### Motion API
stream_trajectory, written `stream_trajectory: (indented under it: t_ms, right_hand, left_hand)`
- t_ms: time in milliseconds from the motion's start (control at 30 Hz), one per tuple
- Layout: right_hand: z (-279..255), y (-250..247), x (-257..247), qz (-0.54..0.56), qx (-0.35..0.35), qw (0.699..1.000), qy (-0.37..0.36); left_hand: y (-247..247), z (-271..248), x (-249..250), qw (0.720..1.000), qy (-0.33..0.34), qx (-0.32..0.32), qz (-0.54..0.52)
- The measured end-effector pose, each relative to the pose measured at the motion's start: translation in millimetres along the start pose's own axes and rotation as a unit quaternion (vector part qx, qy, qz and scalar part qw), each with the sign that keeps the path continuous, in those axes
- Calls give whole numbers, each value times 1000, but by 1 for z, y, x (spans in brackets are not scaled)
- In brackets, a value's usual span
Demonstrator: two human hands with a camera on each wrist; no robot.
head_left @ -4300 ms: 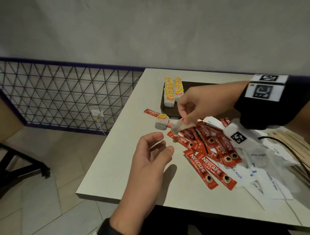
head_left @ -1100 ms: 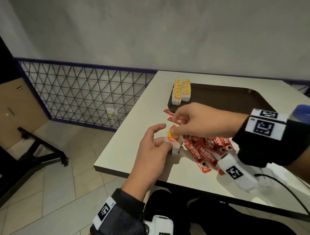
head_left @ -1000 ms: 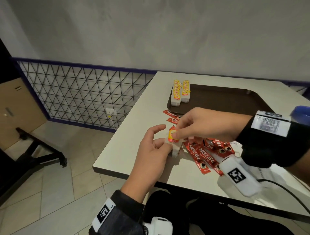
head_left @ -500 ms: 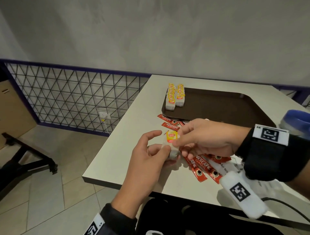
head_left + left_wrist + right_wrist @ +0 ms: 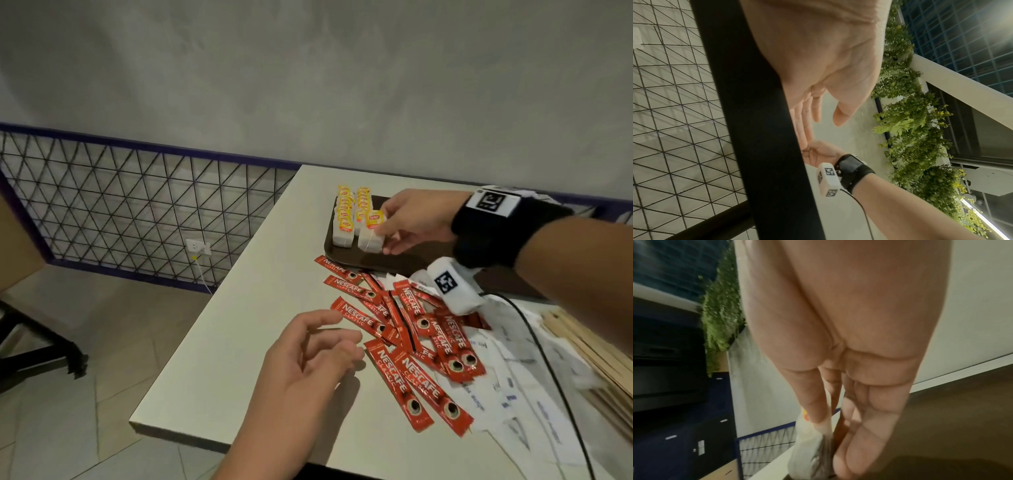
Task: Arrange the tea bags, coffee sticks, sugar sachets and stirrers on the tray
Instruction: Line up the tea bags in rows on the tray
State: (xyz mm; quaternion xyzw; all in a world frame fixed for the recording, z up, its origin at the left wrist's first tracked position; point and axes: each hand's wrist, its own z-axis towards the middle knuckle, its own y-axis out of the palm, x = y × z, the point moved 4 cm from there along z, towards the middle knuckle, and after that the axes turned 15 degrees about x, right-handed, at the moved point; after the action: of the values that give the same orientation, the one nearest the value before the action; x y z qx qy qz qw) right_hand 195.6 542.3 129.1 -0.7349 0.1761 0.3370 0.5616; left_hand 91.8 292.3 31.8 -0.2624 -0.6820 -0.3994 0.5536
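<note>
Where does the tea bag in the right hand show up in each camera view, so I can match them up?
Head: the tea bag sits upper centre, pinched by the right hand at the near end of the rows on the tray.
Left wrist: not in it.
Right wrist: tea bag at bottom centre, under the fingertips.
Shared landmark: the wire mesh railing.

"NESCAFÉ CLASSIC" on coffee sticks (image 5: 407, 373)
</note>
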Motion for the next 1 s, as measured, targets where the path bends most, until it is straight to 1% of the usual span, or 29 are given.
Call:
stream_trajectory:
  t_ms: [100, 167, 267, 367, 467, 533, 600, 733, 867, 933, 1000]
  right_hand:
    - [23, 9, -1, -26, -20, 999, 18]
    - [37, 13, -2, -32, -25, 999, 29]
    - [58, 21, 6, -44, -24, 997, 56]
    - [72, 30, 14, -36, 3, 996, 80]
    - [74, 32, 16, -55, -1, 990, 131]
    - [72, 31, 18, -36, -5, 983, 182]
    - [71, 34, 16, -19, -18, 979, 202]
    - [74, 41, 18, -35, -19, 979, 202]
    - [85, 42, 16, -26, 8, 985, 168]
    - [87, 43, 18, -45, 15, 983, 179]
    - [91, 43, 19, -73, 23, 984, 159]
  left_hand:
    - [1, 2, -4, 998, -41, 5, -45]
    - [1, 3, -7, 997, -54, 5, -59]
    - [0, 7, -8, 998, -40, -8, -54]
    - [-1, 11, -10, 998, -40, -28, -50]
    - [-1, 12, -13, 998, -45, -35, -42]
    - [-1, 12, -13, 998, -46, -33, -40]
    - [0, 12, -12, 998, -41, -30, -42]
    - [2, 11, -10, 997, -44, -35, -45]
    - [2, 10, -10, 998, -38, -33, -40]
    - [1, 10, -10, 998, -37, -32, -37]
    - [1, 10, -9, 998, -33, -30, -36]
